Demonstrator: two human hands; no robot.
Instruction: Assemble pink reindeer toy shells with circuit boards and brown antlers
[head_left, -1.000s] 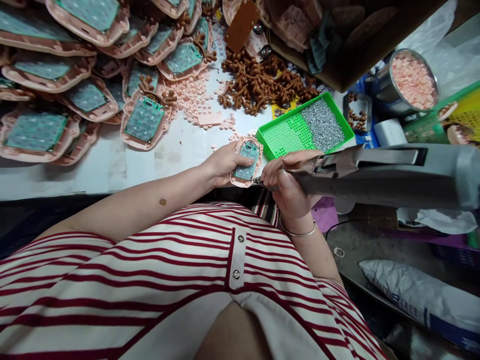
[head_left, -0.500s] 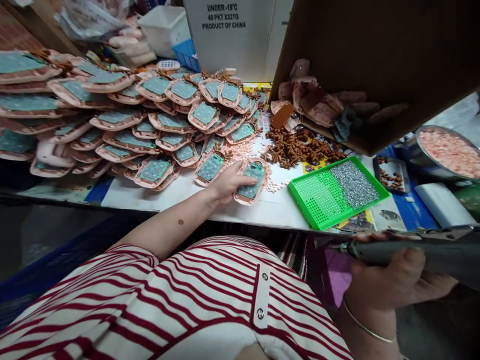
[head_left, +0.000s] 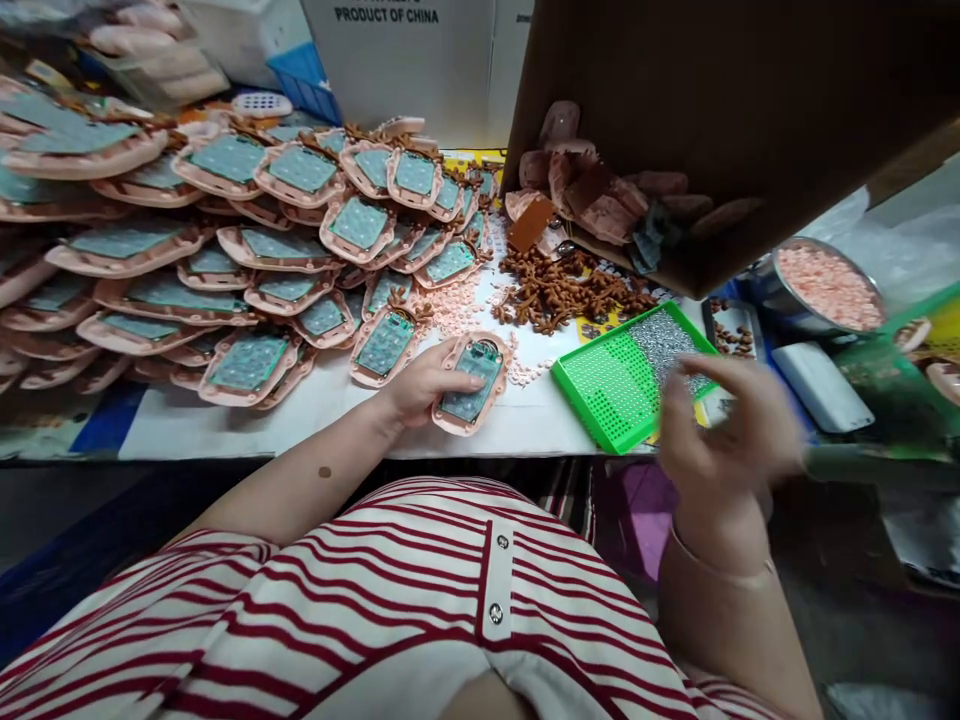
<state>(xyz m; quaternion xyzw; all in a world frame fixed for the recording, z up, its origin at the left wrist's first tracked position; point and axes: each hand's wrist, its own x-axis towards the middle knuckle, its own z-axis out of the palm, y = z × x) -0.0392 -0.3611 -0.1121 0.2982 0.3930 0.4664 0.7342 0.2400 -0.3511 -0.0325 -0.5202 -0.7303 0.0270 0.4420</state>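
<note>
My left hand [head_left: 421,385] grips a pink plastic shell half with a teal circuit board [head_left: 471,385], the thumb lying across the board. It is held over the front of the white-covered table. On the right, my right hand [head_left: 731,430] is raised by the near right corner of a green perforated tray [head_left: 600,385]. Motion smears its bent fingers, so whether anything small is between them is unclear. Small silver screws [head_left: 671,340] fill the tray's right part. Just left of my left hand lies a similar shell with a board [head_left: 384,345].
Many stacked shells with boards [head_left: 247,250] cover the table's left. Brown parts [head_left: 555,290] and small pink pieces [head_left: 454,305] lie in the middle. Behind stands a tilted cardboard box [head_left: 637,100] holding pink shells. A metal bowl of pink pieces [head_left: 829,285] stands at right.
My right hand has let go of the grey power screwdriver and risen to the tray's edge; the tool is out of sight. My left hand keeps the shell. The view has shifted.
</note>
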